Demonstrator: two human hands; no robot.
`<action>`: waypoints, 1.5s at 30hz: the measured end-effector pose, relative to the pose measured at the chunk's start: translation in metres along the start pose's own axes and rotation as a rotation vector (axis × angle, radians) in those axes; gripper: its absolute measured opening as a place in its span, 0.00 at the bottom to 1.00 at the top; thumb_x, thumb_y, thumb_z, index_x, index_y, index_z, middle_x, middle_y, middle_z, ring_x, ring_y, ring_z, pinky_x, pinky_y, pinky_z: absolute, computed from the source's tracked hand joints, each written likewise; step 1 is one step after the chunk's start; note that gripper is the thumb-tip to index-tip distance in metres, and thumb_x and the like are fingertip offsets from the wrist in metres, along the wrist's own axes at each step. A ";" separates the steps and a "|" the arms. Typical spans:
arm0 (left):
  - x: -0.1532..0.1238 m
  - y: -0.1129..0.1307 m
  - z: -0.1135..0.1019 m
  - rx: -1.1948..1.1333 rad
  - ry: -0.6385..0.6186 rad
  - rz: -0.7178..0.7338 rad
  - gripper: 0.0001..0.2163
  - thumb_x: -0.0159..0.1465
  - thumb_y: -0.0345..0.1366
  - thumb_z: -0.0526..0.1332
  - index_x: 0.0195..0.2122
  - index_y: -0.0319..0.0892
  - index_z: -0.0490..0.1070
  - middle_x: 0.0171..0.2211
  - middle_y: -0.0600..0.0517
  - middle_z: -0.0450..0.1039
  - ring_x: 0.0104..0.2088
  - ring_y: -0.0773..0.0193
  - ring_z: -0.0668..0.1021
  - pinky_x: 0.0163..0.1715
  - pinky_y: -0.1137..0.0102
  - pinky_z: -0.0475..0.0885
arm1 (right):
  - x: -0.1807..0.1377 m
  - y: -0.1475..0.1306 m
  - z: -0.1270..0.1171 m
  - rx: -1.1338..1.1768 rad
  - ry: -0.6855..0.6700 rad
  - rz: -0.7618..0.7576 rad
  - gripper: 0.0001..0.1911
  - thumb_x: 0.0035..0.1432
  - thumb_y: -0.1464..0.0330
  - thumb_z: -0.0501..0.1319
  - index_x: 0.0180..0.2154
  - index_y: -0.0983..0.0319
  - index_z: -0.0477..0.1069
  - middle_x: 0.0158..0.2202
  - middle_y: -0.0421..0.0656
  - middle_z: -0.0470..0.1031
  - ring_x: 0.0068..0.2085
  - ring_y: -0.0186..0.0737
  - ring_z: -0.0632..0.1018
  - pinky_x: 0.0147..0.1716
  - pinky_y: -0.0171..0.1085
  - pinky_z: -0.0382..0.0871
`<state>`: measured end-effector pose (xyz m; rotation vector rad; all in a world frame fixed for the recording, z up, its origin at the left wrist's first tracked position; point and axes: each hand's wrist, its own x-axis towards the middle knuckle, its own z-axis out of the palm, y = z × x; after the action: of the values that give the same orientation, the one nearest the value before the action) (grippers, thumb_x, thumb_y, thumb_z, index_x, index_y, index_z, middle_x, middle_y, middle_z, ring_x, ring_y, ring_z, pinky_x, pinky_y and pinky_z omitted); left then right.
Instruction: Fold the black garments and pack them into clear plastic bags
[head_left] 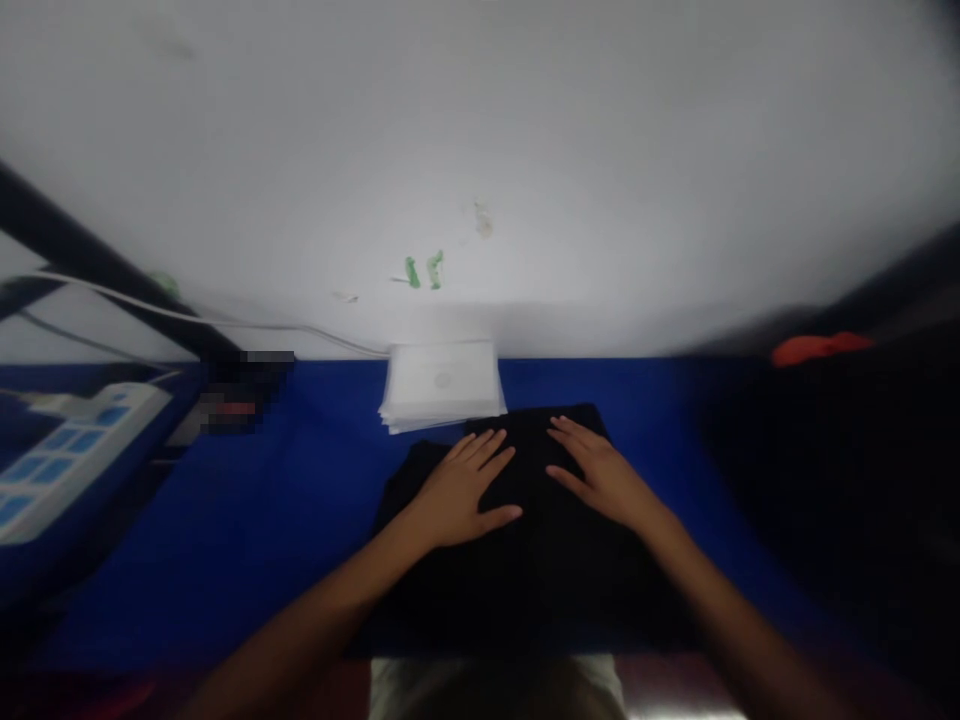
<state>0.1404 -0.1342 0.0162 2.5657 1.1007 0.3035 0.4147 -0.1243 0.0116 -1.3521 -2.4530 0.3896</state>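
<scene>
Resting my left hand point(457, 495) and right hand point(600, 478) flat, fingers wide, on black cloth point(540, 585) by the near edge of the table point(262, 520); paper stack point(441, 385) beyond.

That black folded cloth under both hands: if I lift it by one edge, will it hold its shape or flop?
Likely floppy: the black cloth lies flat and soft on the blue table, with the left hand and right hand pressing it. It probably unfolds if lifted by one edge. Pushed, it would likely bunch rather than slide.
</scene>
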 end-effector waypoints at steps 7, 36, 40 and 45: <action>-0.001 -0.001 0.001 -0.001 0.005 0.004 0.35 0.64 0.60 0.53 0.67 0.45 0.54 0.69 0.44 0.48 0.69 0.51 0.54 0.66 0.52 0.51 | 0.000 0.000 -0.001 -0.011 -0.008 -0.003 0.27 0.66 0.58 0.55 0.62 0.65 0.62 0.65 0.54 0.61 0.66 0.50 0.61 0.63 0.52 0.60; -0.051 0.027 -0.038 -0.131 0.061 0.118 0.16 0.64 0.47 0.62 0.48 0.44 0.70 0.58 0.45 0.67 0.61 0.53 0.66 0.60 0.56 0.64 | -0.046 -0.017 -0.048 0.415 -0.165 -0.009 0.34 0.57 0.56 0.66 0.62 0.53 0.61 0.63 0.47 0.66 0.62 0.49 0.68 0.61 0.50 0.64; -0.093 0.039 -0.041 -0.121 -0.056 0.115 0.21 0.55 0.47 0.70 0.46 0.46 0.70 0.58 0.45 0.67 0.59 0.48 0.68 0.57 0.52 0.68 | -0.085 -0.028 -0.053 0.456 -0.330 -0.006 0.41 0.49 0.54 0.71 0.63 0.52 0.61 0.63 0.48 0.66 0.62 0.54 0.69 0.59 0.52 0.66; -0.127 0.035 -0.029 -0.071 -0.001 0.001 0.24 0.53 0.25 0.64 0.51 0.47 0.67 0.59 0.45 0.65 0.59 0.49 0.68 0.54 0.52 0.70 | -0.122 -0.029 -0.048 0.437 -0.287 0.092 0.34 0.55 0.62 0.68 0.62 0.47 0.61 0.65 0.47 0.62 0.63 0.55 0.67 0.58 0.56 0.66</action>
<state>0.0678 -0.2437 0.0478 2.5034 1.0692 0.3352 0.4733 -0.2388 0.0496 -1.2872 -2.3256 1.1377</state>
